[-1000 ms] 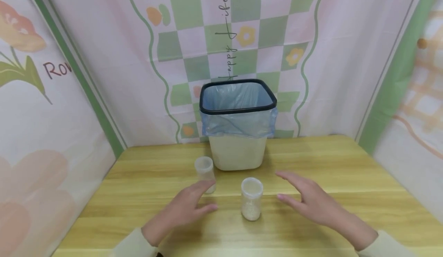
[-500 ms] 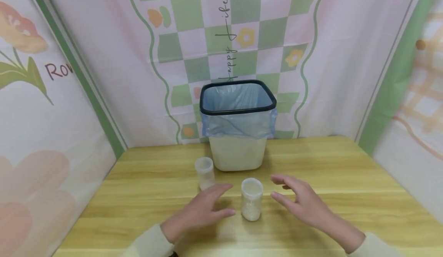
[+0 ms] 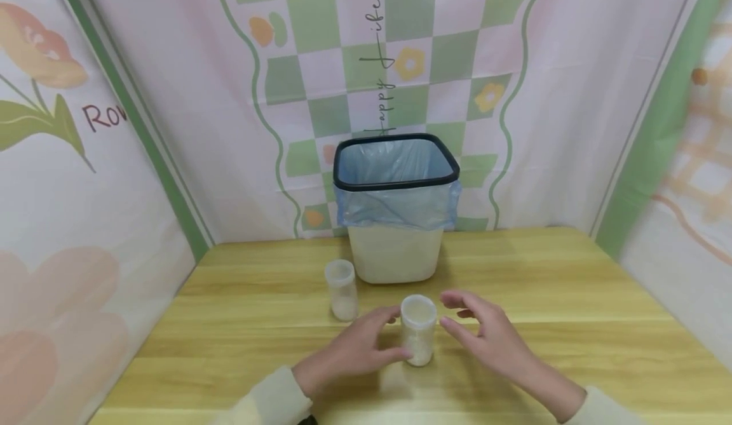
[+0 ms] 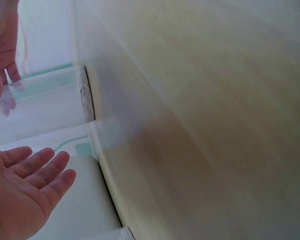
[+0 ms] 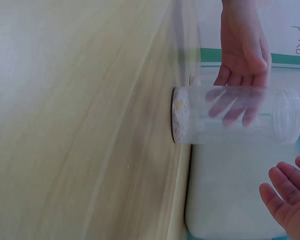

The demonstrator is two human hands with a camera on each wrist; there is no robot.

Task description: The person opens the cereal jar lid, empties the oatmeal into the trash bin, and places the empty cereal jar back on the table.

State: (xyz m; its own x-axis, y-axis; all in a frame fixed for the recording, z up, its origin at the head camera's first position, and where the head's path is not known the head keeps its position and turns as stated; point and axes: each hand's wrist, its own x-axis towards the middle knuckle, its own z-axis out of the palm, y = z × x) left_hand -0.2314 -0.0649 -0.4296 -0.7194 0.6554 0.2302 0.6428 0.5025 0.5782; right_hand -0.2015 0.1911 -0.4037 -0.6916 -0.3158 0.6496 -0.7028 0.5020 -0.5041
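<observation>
Curtain: patterned cloth (image 3: 320, 69) hanging beyond the far edge; probably screens off the workspace.
Desk: pale wood-grain desk (image 3: 532, 272), carrying bin and both jars.
Bin: whitish bin (image 3: 394, 253), far middle, upright. Blue liner (image 3: 394, 209) folded over outside; black ring (image 3: 394, 185) sits over it, likely to stop it slipping.
Left hand: at the near jar's left (image 3: 360, 352), fingers loosely spread, gripping nothing; thumb overlaps the jar's lower edge, contact cannot be told.
Right hand: just right of the same jar (image 3: 494, 336), thumb and fingers wide apart, holding nothing. The pair seem placed to flank it evenly.
Near jar: clear, upright between the hands (image 3: 422, 336); standing keeps its pale contents (image 5: 180, 120) settled at the base.
Far jar: similar, upright (image 3: 343, 291), left of the bin's near side.
</observation>
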